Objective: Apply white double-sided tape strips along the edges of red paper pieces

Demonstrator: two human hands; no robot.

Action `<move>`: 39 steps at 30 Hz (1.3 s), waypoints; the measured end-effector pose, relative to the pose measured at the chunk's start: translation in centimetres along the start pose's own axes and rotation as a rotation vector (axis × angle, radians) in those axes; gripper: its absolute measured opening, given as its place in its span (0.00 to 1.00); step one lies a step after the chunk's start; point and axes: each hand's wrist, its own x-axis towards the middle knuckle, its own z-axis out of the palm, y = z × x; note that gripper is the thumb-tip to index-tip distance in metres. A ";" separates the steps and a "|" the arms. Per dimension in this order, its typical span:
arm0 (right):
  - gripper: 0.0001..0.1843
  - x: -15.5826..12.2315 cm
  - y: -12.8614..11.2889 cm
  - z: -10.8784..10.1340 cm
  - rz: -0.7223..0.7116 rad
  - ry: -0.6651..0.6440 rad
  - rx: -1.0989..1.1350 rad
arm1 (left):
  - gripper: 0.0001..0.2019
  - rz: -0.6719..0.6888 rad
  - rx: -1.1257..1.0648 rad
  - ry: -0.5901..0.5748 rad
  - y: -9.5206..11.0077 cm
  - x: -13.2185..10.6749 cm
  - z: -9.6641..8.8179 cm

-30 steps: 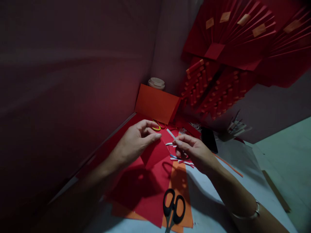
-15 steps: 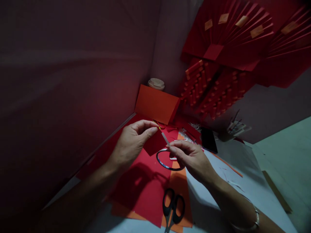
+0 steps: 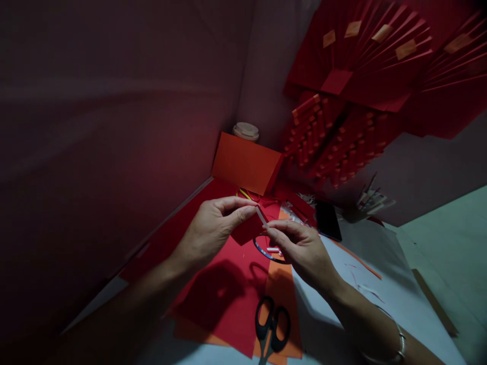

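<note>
My left hand (image 3: 211, 228) pinches a small dark red piece of paper (image 3: 243, 232), which hangs below its fingertips over the table. A short pale strip of tape (image 3: 262, 217) spans the gap between the fingertips of both hands, its upper end at the left fingers. My right hand (image 3: 304, 248) is closed on the strip's lower end and on a thin roll of tape (image 3: 262, 249), whose ring shows a blue and white inner band. Beneath the hands lie a large red sheet (image 3: 236, 314) and orange sheets (image 3: 279, 284). Black-handled scissors (image 3: 271, 324) rest on them near the front.
A folded orange card (image 3: 245, 165) stands at the back before a cup with a white lid (image 3: 246, 131). To the right are a dark phone (image 3: 327, 220), a pen holder (image 3: 367, 205) and paper scraps (image 3: 369, 291). Red paper fans (image 3: 365, 50) hang on the wall.
My left hand has moved slightly right and down with the red paper, reaching the strip's upper end. The tape roll has turned and sits more behind my right fingers.
</note>
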 end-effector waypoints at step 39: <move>0.16 -1.0 -0.1 1.3 0.151 -0.065 0.138 | 0.13 0.102 0.206 0.161 -0.3 -0.4 0.6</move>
